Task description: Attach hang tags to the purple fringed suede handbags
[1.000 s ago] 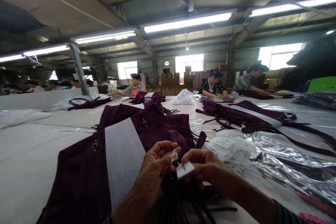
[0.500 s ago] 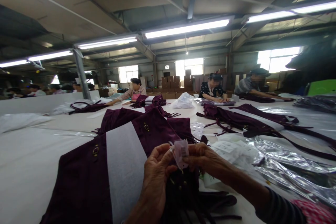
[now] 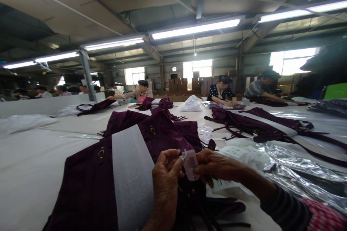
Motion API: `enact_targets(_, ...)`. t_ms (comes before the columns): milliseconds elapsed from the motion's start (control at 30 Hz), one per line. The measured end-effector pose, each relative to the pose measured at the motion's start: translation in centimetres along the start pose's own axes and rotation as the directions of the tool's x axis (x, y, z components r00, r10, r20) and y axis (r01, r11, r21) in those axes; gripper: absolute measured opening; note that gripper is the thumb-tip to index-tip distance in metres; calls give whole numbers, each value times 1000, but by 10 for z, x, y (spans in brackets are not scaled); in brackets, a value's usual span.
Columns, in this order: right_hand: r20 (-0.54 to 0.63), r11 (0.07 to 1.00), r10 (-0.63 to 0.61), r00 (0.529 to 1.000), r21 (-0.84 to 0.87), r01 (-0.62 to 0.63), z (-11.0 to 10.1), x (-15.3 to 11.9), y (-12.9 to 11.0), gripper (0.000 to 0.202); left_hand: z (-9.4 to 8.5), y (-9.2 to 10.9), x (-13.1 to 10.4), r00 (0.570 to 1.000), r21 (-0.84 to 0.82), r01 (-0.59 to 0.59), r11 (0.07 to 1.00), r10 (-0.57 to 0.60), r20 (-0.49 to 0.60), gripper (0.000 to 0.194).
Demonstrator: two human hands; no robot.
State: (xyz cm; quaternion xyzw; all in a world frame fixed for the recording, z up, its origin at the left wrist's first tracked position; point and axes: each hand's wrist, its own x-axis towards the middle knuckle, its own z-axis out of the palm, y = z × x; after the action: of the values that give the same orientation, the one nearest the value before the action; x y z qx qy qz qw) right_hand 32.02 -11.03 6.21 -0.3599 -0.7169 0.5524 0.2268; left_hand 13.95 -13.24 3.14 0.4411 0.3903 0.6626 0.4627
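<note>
Tag (image 3: 191, 168): small white one with a barcode, up between both hands, just off the right side of the big purple bag (image 3: 86, 184)
Left hand (image 3: 165, 178): thumb and finger pinched together on the bit of white string (image 3: 184, 154) at the tag's top corner
Right hand (image 3: 210, 164): got the tag gripped by its right edge
Big purple bag: laid out on the tabletop (image 3: 24, 173), pale paper band (image 3: 132, 173) across it, couple of gold buckles (image 3: 153, 130)
Off to the right: crinkly clear plastic (image 3: 300, 177), another purple bag (image 3: 230, 119) behind
Far side: three co-workers (image 3: 221, 92) leaning in
</note>
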Motion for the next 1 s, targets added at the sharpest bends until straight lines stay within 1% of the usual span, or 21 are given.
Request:
enact_targets(67,89,1000,16,996,-28,-14,-8,6,-2,23,1,-1,0,1000,-25,0,1000,-1,-30,34)
enact_targets(133,157,997,56,986,-70,-46,-15,11,-6,21,1,-3,0,999,-41,-8,999,6,-35,35)
enact_targets(233,210,990,118,971,-98,-100,-21,16,-14,19,0,-5,0,998,-50,-28,998,26,-53,40)
enact_targets(367,234,980,180,955,-124,-154,-20,20,-20,14,1,-5,-2,997,-17,-23,1000,22,-70,45)
enact_targets(500,240,951,229,943,-263,-164,-17,29,-21,10,1,-6,-3,998,30,-46,999,47,-50,41)
enact_targets(567,226,932,250,941,-321,-171,-15,34,-21,8,1,-6,-1,997,73,-67,995,68,-20,36)
enact_targets(633,211,923,258,943,-342,-176,-14,37,-21,9,-1,-6,1,996,101,-84,991,81,33,31)
enact_targets(733,194,918,251,948,-359,-169,-12,35,-22,11,-3,-1,4,988,142,-133,981,119,101,27)
enact_targets(800,158,923,208,965,-358,-140,-9,27,-22,7,-5,4,5,980,206,-175,963,150,130,28)
enact_targets(833,118,926,167,979,-360,-115,-6,22,-22,6,-6,7,5,977,243,-193,951,162,141,29)
enact_targets(900,-25,922,33,999,-384,-40,1,10,-20,4,-8,12,7,971,310,-220,925,177,161,32)
enact_targets(933,-115,914,-51,992,-405,0,5,5,-18,4,-9,14,7,969,341,-230,911,181,169,33)
enact_targets(967,-205,905,-130,970,-425,32,10,1,-16,6,-9,16,8,967,371,-237,898,184,175,33)
enact_targets(1000,-285,897,-197,938,-438,56,14,-3,-15,9,-8,17,9,967,397,-240,886,181,181,33)
